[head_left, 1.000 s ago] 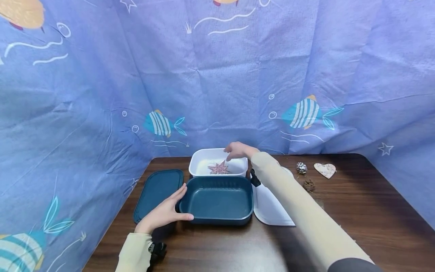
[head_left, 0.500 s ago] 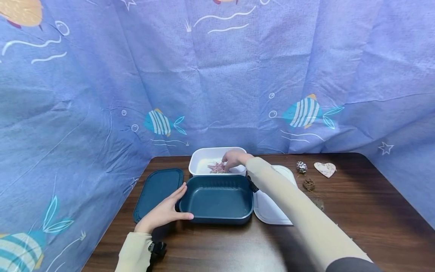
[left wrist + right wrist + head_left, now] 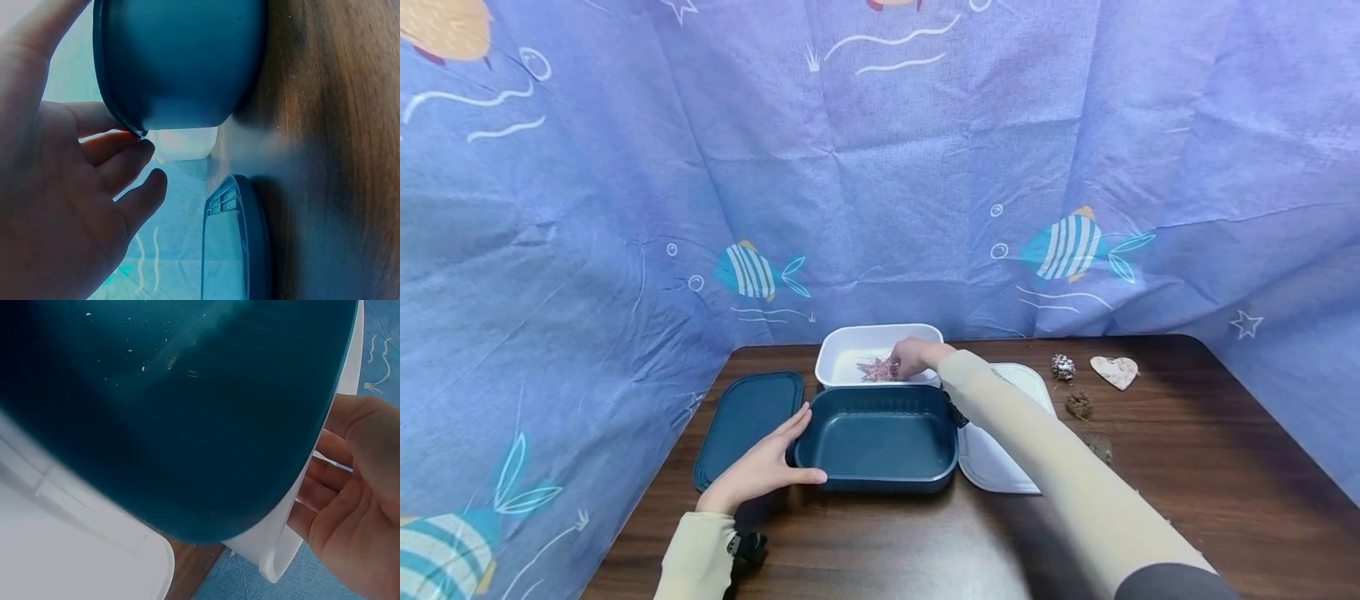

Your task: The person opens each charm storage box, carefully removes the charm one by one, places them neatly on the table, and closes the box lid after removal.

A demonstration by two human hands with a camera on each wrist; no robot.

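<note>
A dark teal rectangular container [image 3: 880,446] sits on the table, its inside facing up. My left hand [image 3: 762,467] holds its left end, thumb at the front corner and fingers at the back corner. The left wrist view shows those fingers behind the container's edge [image 3: 187,62]. Just behind it stands a white container [image 3: 842,350] with a pink glittery star [image 3: 874,369] inside. My right hand [image 3: 913,357] reaches down into the white container and pinches the star's right side. From the right wrist, the right fingertips are hidden behind the teal rim.
A dark teal lid [image 3: 752,425] lies left of the containers, a white lid [image 3: 996,454] to their right, partly under my right sleeve. Farther right are a frosted pinecone [image 3: 1063,367], a brown pinecone [image 3: 1078,405] and a patterned heart [image 3: 1115,372]. A blue fish-print cloth [image 3: 880,208] hangs behind.
My right hand has come down from above the white container's right side to the star in it, moving slightly left. My left hand and the teal container keep their place.
</note>
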